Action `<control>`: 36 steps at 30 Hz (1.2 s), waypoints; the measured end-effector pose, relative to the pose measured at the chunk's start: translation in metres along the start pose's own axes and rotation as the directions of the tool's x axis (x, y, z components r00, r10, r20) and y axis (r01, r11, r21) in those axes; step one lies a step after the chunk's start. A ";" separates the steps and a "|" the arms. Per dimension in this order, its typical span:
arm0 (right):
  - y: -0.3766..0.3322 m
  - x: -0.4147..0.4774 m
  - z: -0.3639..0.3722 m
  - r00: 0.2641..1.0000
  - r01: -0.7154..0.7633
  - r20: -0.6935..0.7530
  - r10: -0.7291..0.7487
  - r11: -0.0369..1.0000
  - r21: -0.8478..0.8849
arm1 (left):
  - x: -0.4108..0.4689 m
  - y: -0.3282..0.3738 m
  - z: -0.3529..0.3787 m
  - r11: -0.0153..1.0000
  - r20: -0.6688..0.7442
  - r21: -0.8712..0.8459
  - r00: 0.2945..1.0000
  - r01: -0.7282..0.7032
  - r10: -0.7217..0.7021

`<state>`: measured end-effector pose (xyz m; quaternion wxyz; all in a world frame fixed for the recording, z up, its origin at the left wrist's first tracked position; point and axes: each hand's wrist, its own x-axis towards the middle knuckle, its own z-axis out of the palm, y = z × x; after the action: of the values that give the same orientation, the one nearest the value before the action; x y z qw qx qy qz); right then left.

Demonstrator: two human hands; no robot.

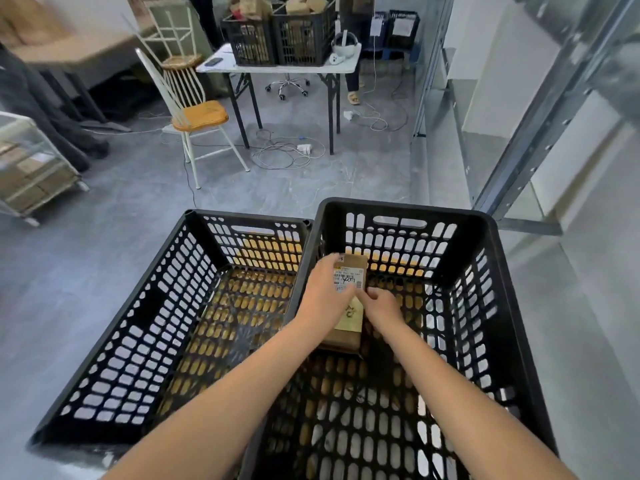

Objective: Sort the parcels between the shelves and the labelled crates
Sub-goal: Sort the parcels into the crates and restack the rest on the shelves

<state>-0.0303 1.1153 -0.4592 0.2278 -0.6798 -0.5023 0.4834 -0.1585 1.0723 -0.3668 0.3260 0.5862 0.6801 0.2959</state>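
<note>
**Supervisor:** Report the step in hand.

**Operator:** I see the parcel (356, 263) inside the right crate (401, 206), toward its far left corner and raised off the floor. I judge this to be either set-down or pick-up in that crate, and I cannot tell which. The left crate (149, 327) stands against the right one, and I see no parcels in it.

**Supervisor:** Report hand state.

**Operator:** My left hand (325, 289) grasps the parcel's left side, fingers curled over the label (348, 280). My right hand (382, 306) pinches the parcel's right edge, just near of the label. Both hands hold the same parcel.

**Supervisor:** State what the next move calls for.

**Operator:** In my judgement, I read the label first, then match it to a crate marking. No marking shows on either near crate. A brown box (341, 339) lies under the parcel's near end, and I cannot tell whether they touch. A set-down calls for a level descent beside that box, with both hands letting go together.
</note>
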 end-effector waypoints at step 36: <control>-0.086 -0.327 -0.035 0.812 -0.046 -0.460 -0.359 0.746 -0.665 | -0.101 0.033 -0.127 0.600 0.387 -0.002 0.552 -0.800 0.738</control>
<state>-0.0485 0.8597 -0.2354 0.1572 -0.7793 -0.6056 0.0356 -0.2288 0.9741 -0.2536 0.2252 0.8932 0.3070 0.2391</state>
